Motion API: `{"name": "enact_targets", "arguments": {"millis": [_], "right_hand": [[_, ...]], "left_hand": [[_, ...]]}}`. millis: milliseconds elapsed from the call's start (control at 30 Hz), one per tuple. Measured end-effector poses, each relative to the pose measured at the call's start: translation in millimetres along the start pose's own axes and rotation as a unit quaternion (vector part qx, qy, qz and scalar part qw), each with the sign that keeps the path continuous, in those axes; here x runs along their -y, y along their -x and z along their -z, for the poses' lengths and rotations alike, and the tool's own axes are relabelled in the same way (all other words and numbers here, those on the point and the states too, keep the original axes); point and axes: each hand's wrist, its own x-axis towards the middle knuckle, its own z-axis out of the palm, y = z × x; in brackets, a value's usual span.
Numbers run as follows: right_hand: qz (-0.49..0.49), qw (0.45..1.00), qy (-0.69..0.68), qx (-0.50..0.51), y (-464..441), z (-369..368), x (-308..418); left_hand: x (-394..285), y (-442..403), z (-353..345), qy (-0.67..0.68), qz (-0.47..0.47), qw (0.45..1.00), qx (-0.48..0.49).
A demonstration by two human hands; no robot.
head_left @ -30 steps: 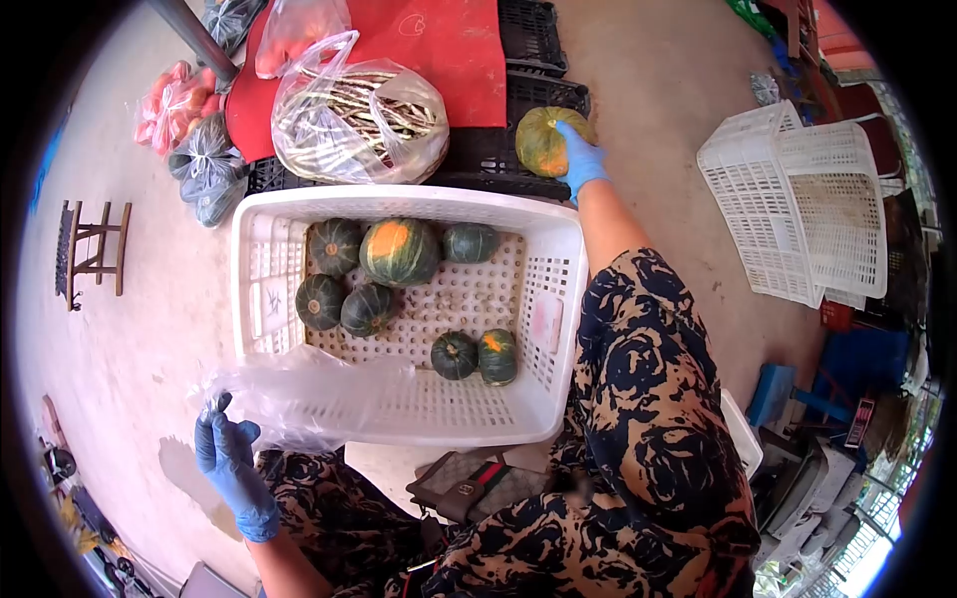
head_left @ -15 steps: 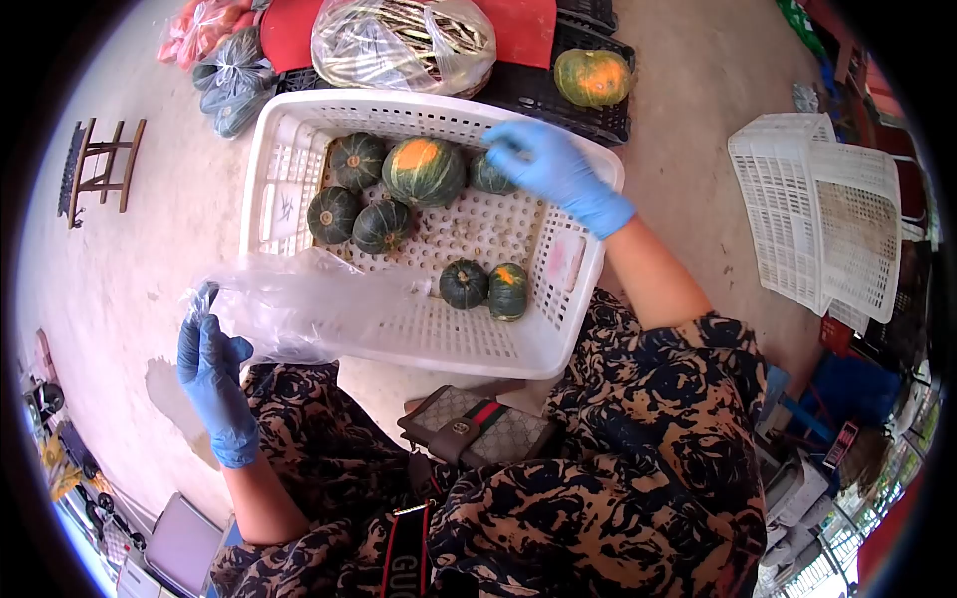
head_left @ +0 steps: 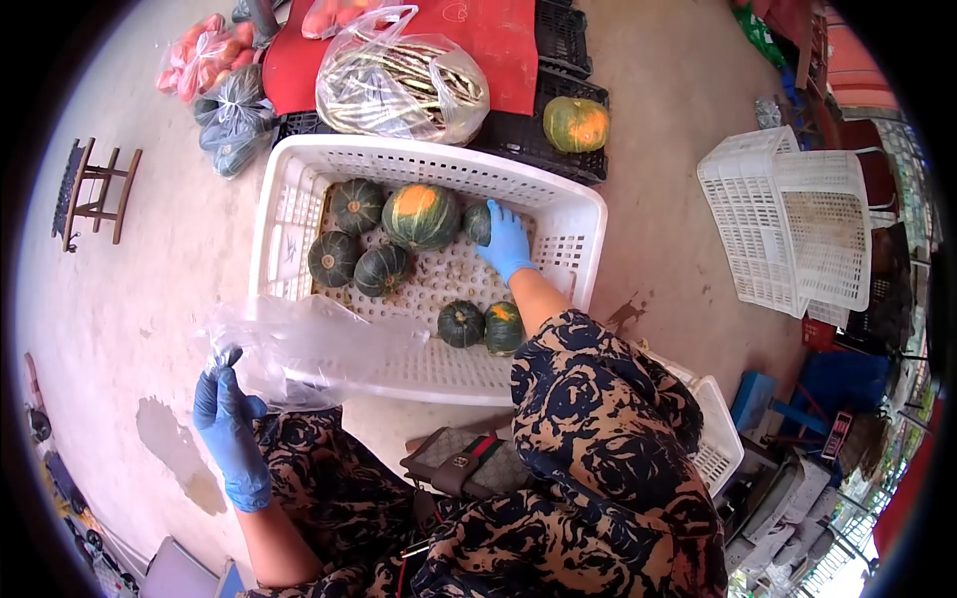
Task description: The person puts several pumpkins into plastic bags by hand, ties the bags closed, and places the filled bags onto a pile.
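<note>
My left hand (head_left: 231, 429), in a blue glove, pinches the edge of a clear plastic bag (head_left: 309, 349) that hangs over the near left side of a white crate (head_left: 439, 382). In the crate's far right part, my right hand (head_left: 505, 239), also gloved in blue, lies on a dark green squash (head_left: 478, 223), fingers round its right side. Left of it is a larger green squash with an orange patch (head_left: 422, 216). Several small dark squashes (head_left: 334, 258) sit at the left. Two more (head_left: 462, 324) lie near the front wall.
Beyond the crate, a bag of long beans (head_left: 404, 88) rests on a red sheet (head_left: 508, 60). A green-orange squash (head_left: 575, 125) sits on a black crate (head_left: 583, 164). White crates (head_left: 748, 219) stand at the right, a small wooden stool (head_left: 98, 194) at the left.
My right hand has left the green-orange squash on the black crate and come down onto the dark squash inside the white crate. My left hand still holds the bag.
</note>
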Motion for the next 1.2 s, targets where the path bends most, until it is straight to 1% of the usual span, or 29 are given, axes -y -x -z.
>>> {"name": "enact_targets", "arguments": {"millis": [67,100,133,167,200,233,267,333,367,467,500,567,600,633,667,733,767,800,833,867,933,967,1000,1033,1067,1100,1133,1167,1200], "right_hand": [[-0.055,0.995,-0.071,0.039,-3.5,4.1,0.5],[-0.100,0.990,-0.102,0.012,-7.6,-1.2,-0.3],[-0.168,0.957,-0.238,0.021,-6.2,-4.4,-3.2],[-0.231,0.900,-0.368,0.029,-3.6,-7.1,-5.6],[-0.286,0.822,-0.491,0.038,-1.2,-12.9,-8.9],[-0.286,0.762,-0.580,0.035,3.4,-18.7,-10.4],[-0.279,0.706,-0.647,0.073,8.9,-20.0,-17.9],[-0.260,0.575,-0.761,0.151,35.9,20.6,-6.2],[-0.225,0.544,-0.785,0.193,43.5,34.6,0.3],[-0.183,0.384,-0.839,0.338,74.2,92.7,45.2],[-0.129,0.351,-0.826,0.421,82.6,100.4,62.4],[-0.108,0.261,-0.823,0.492,110.1,117.9,119.4],[-0.096,0.234,-0.818,0.517,123.3,119.0,146.9],[-0.079,0.211,-0.812,0.539,135.6,115.4,172.1],[-0.079,0.223,-0.814,0.531,146.7,105.6,193.4],[-0.041,0.271,-0.837,0.474,153.3,102.2,226.3],[-0.096,0.244,-0.842,0.471,150.7,103.6,235.5],[-0.151,0.217,-0.844,0.467,143.8,102.0,242.4],[-0.179,0.161,-0.859,0.451,138.8,82.5,244.4],[-0.212,0.173,-0.875,0.399,132.7,83.1,247.9],[-0.304,0.193,-0.866,0.348,116.5,57.1,244.6],[-0.272,0.404,-0.816,0.312,106.8,27.1,232.2],[-0.227,0.595,-0.726,0.260,96.1,-11.5,214.4],[-0.173,0.757,-0.598,0.197,91.7,-31.7,203.0],[-0.139,0.859,-0.461,0.173,96.8,-24.7,200.3],[-0.102,0.935,-0.307,0.147,104.9,-9.2,197.5],[-0.060,0.980,-0.143,0.121,110.8,2.2,193.0],[-0.015,0.989,-0.102,0.102,115.6,-4.1,183.4],[-0.015,0.989,-0.086,0.123,119.3,-10.9,176.5]], "left_hand": [[-0.7,1.4,-3.1,0.006,-0.007,1.000,0.005],[0.3,0.8,-2.3,0.013,-0.008,1.000,0.006],[-2.2,0.8,-2.4,0.011,0.001,1.000,0.009],[-7.3,0.5,-2.7,0.009,0.009,1.000,0.011],[-11.6,0.1,-2.8,0.006,0.016,1.000,0.012],[-11.5,-0.8,-2.1,0.019,0.008,1.000,0.014],[-8.2,-2.4,-1.5,0.033,0.001,0.999,0.015],[-7.9,-0.3,-1.7,0.044,-0.008,0.999,0.027],[-8.8,0.8,-2.6,0.044,-0.011,0.998,0.037],[-5.2,2.5,-5.7,0.051,-0.022,0.996,0.066],[-9.7,5.5,-7.8,0.053,-0.017,0.995,0.086],[-15.8,17.8,-9.6,0.064,-0.009,0.988,0.139],[-17.4,22.7,-9.1,0.079,-0.016,0.981,0.177],[-21.2,28.6,-5.2,0.086,0.003,0.970,0.228],[-15.6,31.2,-1.0,0.077,0.019,0.961,0.266],[-11.1,35.4,6.6,0.026,0.011,0.957,0.287],[-17.9,35.3,15.6,0.043,0.057,0.958,0.277],[-11.0,31.3,27.2,0.082,0.054,0.944,0.316],[-7.2,31.4,30.7,0.073,0.089,0.938,0.328],[-4.8,31.1,33.6,0.064,0.124,0.930,0.340],[-10.3,32.9,32.4,0.081,0.139,0.918,0.363],[-13.9,33.4,33.2,0.088,0.146,0.911,0.376],[-16.0,31.4,35.2,0.108,0.146,0.918,0.353],[-17.1,29.5,35.9,0.128,0.148,0.923,0.330],[-16.0,28.3,34.9,0.146,0.153,0.927,0.309],[-7.9,25.9,29.2,0.181,0.129,0.941,0.256],[-10.2,23.2,31.8,0.183,0.146,0.939,0.252],[-5.9,21.9,29.4,0.188,0.151,0.934,0.262],[-1.5,20.3,27.4,0.194,0.152,0.931,0.269]]}}
